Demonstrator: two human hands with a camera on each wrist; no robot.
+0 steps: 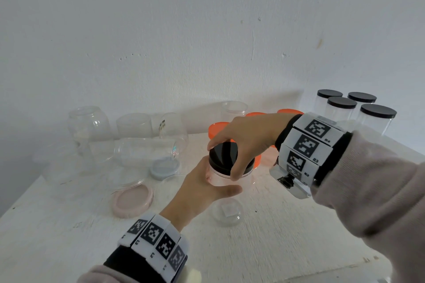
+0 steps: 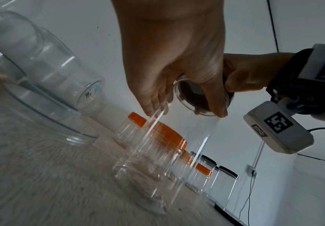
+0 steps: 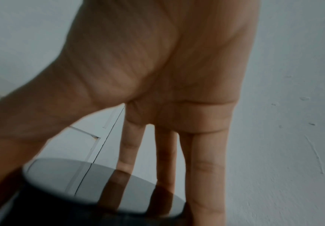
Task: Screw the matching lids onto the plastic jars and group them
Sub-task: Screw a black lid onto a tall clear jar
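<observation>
A clear plastic jar (image 1: 222,179) stands on the white table (image 1: 69,236) at the middle. My left hand (image 1: 218,179) wraps around its body from the near left. A black lid (image 1: 224,156) sits on the jar's mouth, and my right hand (image 1: 226,159) grips it from above, thumb in front and fingers behind. The left wrist view shows my left hand (image 2: 186,110) around the jar (image 2: 167,160), with the lid (image 2: 196,94) visible through the clear wall and my right hand (image 2: 244,76) on top. In the right wrist view my right hand (image 3: 103,198) spans the lid (image 3: 99,183).
Several black-lidded jars (image 1: 356,108) stand grouped at the back right. Orange-lidded jars (image 1: 218,128) stand just behind my hands. Open clear jars (image 1: 89,122) crowd the back left, one lying on its side (image 1: 147,151). A pink lid (image 1: 133,200) and a blue-grey lid (image 1: 164,167) lie nearby.
</observation>
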